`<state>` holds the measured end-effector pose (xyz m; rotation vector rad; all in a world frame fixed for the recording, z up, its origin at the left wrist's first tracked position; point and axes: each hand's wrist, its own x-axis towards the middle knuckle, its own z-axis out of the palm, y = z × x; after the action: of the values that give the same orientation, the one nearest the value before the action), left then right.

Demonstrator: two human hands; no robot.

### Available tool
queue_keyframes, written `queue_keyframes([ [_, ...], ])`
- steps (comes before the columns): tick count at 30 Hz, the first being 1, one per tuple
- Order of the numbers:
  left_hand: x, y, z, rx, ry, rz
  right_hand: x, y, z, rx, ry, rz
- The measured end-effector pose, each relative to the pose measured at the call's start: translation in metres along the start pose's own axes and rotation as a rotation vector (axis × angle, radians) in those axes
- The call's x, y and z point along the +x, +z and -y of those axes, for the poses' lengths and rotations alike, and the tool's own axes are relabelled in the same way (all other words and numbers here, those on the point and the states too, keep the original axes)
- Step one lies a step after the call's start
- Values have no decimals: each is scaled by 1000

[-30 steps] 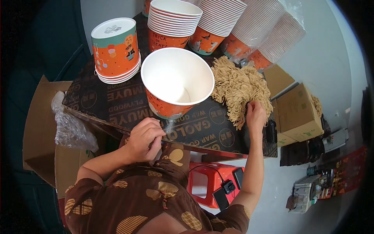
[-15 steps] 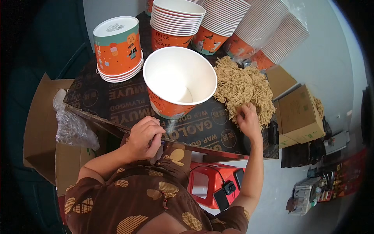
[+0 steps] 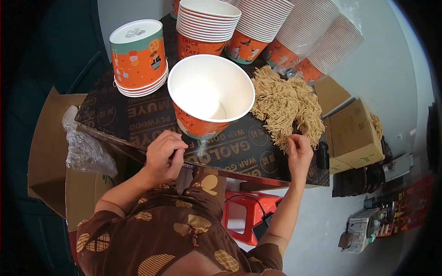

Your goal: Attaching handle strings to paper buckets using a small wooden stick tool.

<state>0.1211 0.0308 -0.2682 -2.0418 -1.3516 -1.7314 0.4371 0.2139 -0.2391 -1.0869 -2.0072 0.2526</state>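
Note:
A large paper bucket, orange outside and white inside, stands upright on the black plywood tabletop, its mouth tipped toward me in view. My left hand is curled closed at the table's front edge, just nearer than the bucket and apart from it; whatever is inside the fingers is hidden. On the right lies a heap of tan twisted cords. At the heap's near edge my right hand pinches thumb and fingers together on cord, though the strand itself is hard to make out.
An upside-down stack of matching buckets stands at the left. Tall nested bucket stacks line the back, some in clear plastic. A cardboard box is at the right, an opened carton at the left, and a red stool below.
My right hand has drawn back toward me from inside the cord heap to its near edge. My left hand has shifted slightly left. The bucket stays in place.

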Motion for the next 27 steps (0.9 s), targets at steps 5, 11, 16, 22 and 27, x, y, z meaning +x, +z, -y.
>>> queue_keyframes([
  [5,-4,2,4,6,-79,27,16,10,6,-92,-96,46],
  [11,-4,4,3,42,-106,39,46,26,15,-216,-201,112],
  [16,-5,5,6,64,-103,42,56,46,5,-389,-245,180],
  [22,-6,6,6,61,-96,46,48,43,18,-254,-215,180],
  [27,-6,9,7,86,-61,19,6,42,69,-163,-472,248],
])
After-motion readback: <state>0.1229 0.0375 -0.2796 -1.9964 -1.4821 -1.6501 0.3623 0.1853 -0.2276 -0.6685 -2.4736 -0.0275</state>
